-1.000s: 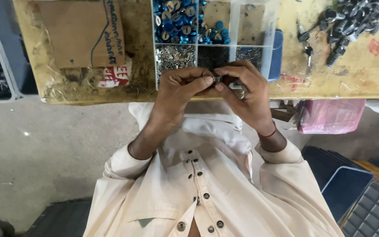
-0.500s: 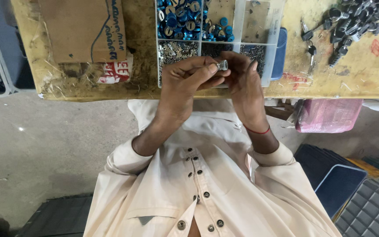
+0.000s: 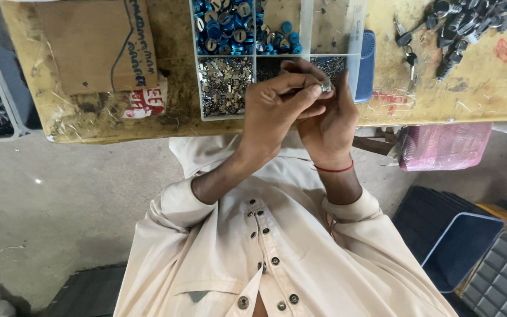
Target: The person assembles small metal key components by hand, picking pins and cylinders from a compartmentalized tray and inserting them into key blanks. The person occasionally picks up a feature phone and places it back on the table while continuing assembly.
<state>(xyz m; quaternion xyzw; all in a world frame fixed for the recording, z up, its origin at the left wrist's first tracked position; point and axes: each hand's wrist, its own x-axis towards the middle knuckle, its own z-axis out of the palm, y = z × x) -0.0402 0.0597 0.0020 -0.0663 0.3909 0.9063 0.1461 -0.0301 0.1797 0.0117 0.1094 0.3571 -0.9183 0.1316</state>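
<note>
A worn wooden bench [image 3: 488,88] carries a clear tray [image 3: 277,58] of blue caps and small metal parts (several compartments), a cardboard piece [image 3: 98,44] at one side, a blue block [image 3: 366,64], and dark keys [image 3: 465,26] heaped near the other end.

the bench [image 3: 470,88] was a worn yellow-brown, stained with red marks. a clear divided tray [image 3: 306,35] held bright blue caps with silvery centres [image 3: 224,23], and another compartment glittered with tiny silver-grey bits [image 3: 224,82]. the small part [image 3: 325,87] pinched between the hands was shiny silver. a plain brown cardboard piece [image 3: 89,41] carried a dark blue pen line. dark grey metal pieces [image 3: 465,23] lay heaped at one corner. the shirt [image 3: 218,258] was pale cream with dark round buttons, a thin red thread [image 3: 335,169] circled one wrist, and a pink bag [image 3: 441,147] hung below.
</note>
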